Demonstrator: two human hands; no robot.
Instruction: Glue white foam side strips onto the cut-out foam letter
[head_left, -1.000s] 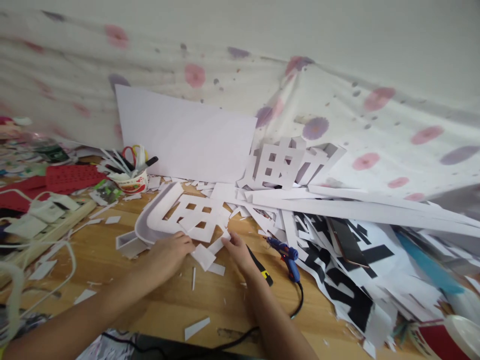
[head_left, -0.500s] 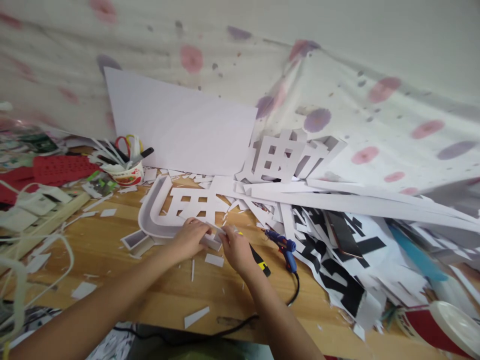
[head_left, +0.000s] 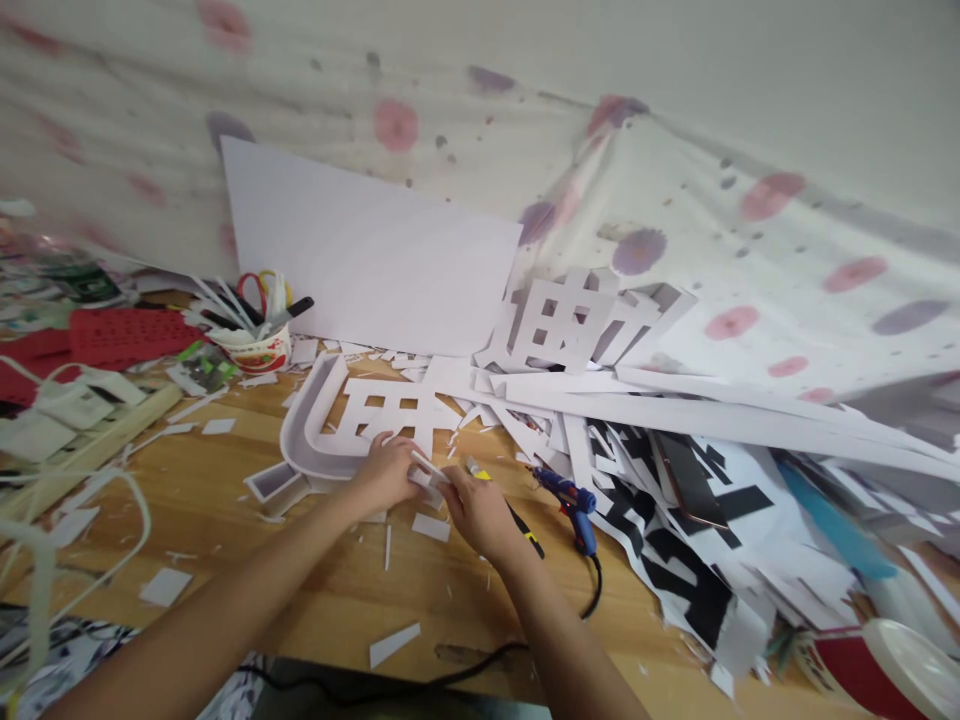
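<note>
"Where's the white strip (head_left: 429, 466)?"
"Above the bench (head_left: 337, 612), inward of its front edge; left hand (head_left: 388, 472) and right hand (head_left: 480, 510) pinch it, fingertips nearly together."
"Handling?"
"Probably light, stiffish, easily creased; best taken by the ends."
"Around it?"
"Paper scraps (head_left: 394, 645) litter the wood; a spotted sheet (head_left: 300, 95) hangs beyond the back edge."

Scissors (head_left: 262, 290) in a cup (head_left: 262, 356), dark phone (head_left: 684, 478) on black-and-white paper (head_left: 750, 500), floral cloth (head_left: 675, 210) behind.
</note>
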